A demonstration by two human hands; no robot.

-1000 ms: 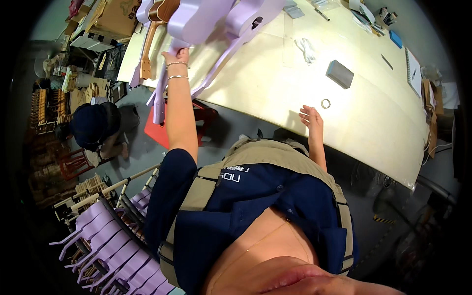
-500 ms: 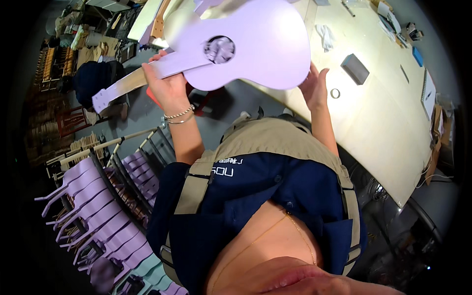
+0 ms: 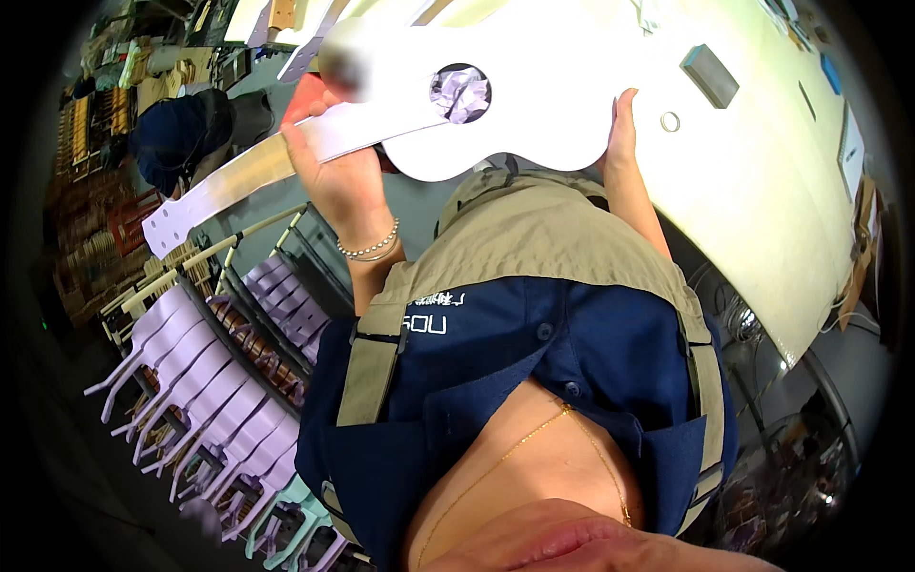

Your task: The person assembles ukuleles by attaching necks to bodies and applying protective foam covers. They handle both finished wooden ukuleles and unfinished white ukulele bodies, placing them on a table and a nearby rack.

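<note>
A pale lilac ukulele [image 3: 543, 105], strings absent, lies across both hands with its headstock pointing left. Strong light washes its body almost white. Crumpled paper [image 3: 461, 93] fills the round sound hole. My left hand [image 3: 340, 181] is closed around the neck from below, near where a bare wood-coloured stretch meets the paint. At the body's rounded end, my right hand [image 3: 621, 138] grips the edge with the thumb up; its fingers are mostly hidden behind the body.
A cream worktable [image 3: 753, 210] spreads ahead and right, bearing a grey block [image 3: 709, 76] and a small ring [image 3: 670, 122]. Several lilac instruments hang on a rack [image 3: 262, 221] at lower left. A person in dark clothing [image 3: 176, 138] is bent over at far left.
The ukulele has come slightly nearer to me and its face has turned brighter under the light. Both hands have kept hold of it.
</note>
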